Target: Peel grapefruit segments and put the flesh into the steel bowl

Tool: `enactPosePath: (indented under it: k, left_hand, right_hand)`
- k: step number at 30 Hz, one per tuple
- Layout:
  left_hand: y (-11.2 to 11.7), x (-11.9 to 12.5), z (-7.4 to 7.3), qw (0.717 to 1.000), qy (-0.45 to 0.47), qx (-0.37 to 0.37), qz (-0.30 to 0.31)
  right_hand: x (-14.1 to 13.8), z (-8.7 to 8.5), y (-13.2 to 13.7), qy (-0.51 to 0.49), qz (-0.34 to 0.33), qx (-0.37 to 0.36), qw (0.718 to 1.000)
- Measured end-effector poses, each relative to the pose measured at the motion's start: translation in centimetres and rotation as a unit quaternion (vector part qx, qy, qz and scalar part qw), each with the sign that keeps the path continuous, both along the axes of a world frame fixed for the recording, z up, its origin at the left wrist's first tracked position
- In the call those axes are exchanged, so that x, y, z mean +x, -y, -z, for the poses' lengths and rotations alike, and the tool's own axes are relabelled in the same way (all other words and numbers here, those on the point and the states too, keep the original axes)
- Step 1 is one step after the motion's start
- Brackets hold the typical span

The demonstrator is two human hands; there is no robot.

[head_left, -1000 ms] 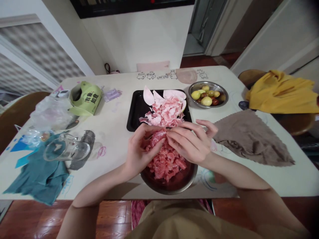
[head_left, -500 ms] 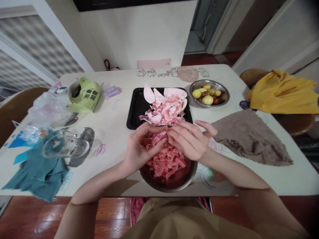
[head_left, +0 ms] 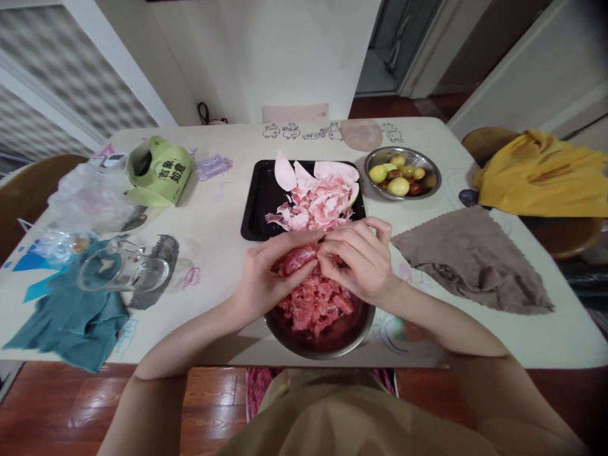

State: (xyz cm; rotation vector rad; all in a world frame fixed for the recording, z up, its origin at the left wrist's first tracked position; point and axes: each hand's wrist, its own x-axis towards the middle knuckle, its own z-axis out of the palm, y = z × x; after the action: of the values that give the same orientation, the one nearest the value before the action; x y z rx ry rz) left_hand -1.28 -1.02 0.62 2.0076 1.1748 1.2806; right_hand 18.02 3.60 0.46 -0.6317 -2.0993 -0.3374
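Note:
Above a steel bowl (head_left: 319,352) at the table's near edge, my left hand (head_left: 266,272) is closed around a piece of red pomelo (head_left: 300,258), thumb in front. My right hand (head_left: 358,259) meets it from the right, its fingertips pinched on the same piece. Loose red pomelo flesh (head_left: 316,304) fills much of the bowl under both hands. Just beyond lies a black tray (head_left: 256,209) with pinkish peel scraps (head_left: 318,206) and thick white rind wedges (head_left: 285,172). What exactly lies between the fingertips is partly hidden.
Behind the right hand stands a steel bowl of fruit (head_left: 399,187). A brown cloth (head_left: 479,266) lies to the right, a yellow cloth (head_left: 541,174) beyond it. On the left are a glass mug on its side (head_left: 123,266), a teal cloth (head_left: 71,316), a green carton (head_left: 161,174) and plastic bags (head_left: 90,196).
My right hand's fingers have curled in closer to the pomelo piece; one finger stuck out before. My left hand keeps its hold. The view has shifted slightly.

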Motion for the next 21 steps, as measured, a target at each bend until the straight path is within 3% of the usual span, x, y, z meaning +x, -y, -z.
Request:
enactPosePath:
  k: [3, 9, 12, 18, 21]
  left_hand:
    - [0.0, 0.0, 0.0, 0.999, -0.025, 0.046, 0.003]
    - [0.1, 0.1, -0.1, 0.997, -0.042, 0.067, -0.005]
    - [0.3, 0.0, -0.5, 0.998, -0.02, 0.056, 0.016]
    - [0.3, -0.2, -0.8, 0.995, 0.05, -0.081, 0.04]
    - [0.1, -0.2, -0.5, 0.994, 0.06, -0.08, 0.047]
  right_hand:
    - [0.1, 0.5, 0.1, 0.019, 0.009, 0.024, 0.999]
    - [0.3, 1.2, -0.1, 0.057, -0.003, 0.081, 0.995]
    - [0.2, 0.9, 0.0, 0.02, -0.009, 0.032, 0.999]
    - [0.2, 0.4, 0.5, -0.035, -0.057, -0.09, 0.994]
    - [0.3, 0.5, 0.6, -0.032, -0.07, -0.101, 0.992]
